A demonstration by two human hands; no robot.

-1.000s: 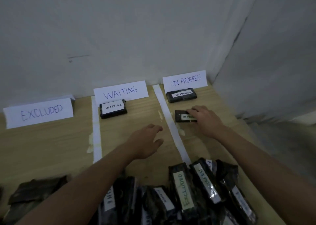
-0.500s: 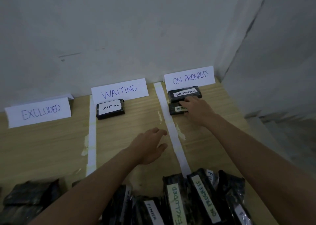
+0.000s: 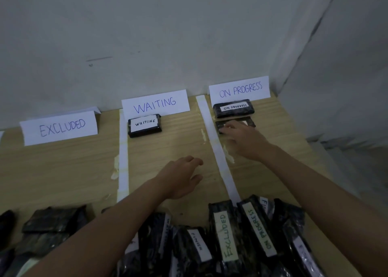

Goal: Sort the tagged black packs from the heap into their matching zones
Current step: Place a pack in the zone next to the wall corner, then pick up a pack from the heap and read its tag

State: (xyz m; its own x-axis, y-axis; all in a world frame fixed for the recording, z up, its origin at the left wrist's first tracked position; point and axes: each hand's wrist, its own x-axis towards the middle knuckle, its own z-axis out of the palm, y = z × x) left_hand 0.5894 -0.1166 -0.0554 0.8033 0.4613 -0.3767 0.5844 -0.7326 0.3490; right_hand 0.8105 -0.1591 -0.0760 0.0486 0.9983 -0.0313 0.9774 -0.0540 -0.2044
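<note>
Three packs are sorted so far, as I count it: one WAITING pack (image 3: 144, 125) under the WAITING sign (image 3: 155, 105) at centre of the frame, and two in the ON PROGRESS zone at upper right. Of those two, the far pack (image 3: 233, 108) lies just below the ON PROGRESS sign (image 3: 239, 89), and the second pack (image 3: 237, 122) sits just in front of it, nearly touching. The right hand (image 3: 243, 139) rests on this second pack with fingers stretched flat over its label, so it seems to be setting it down, not gripping it. The left hand (image 3: 180, 178) hangs loose over the bare table (image 3: 63, 167) in the middle, fingers relaxed, holding nothing.

Signs: 3 readable, incl. the EXCLUDED sign (image 3: 60, 127) at left; its zone has no pack yet. Two white tape strips (image 3: 123, 165) divide the zones.

Most work is left, I judge. The heap (image 3: 220, 241) at the bottom edge has approx. 7 or 8 packs, overlapping, so no exact count. Labels I can read there: the EXCLUDED pack (image 3: 225, 237), one ON PROGRESS, one FINISH. At lower left lie some more dark packs (image 3: 52, 220), approx. 3, tags not visible.
</note>
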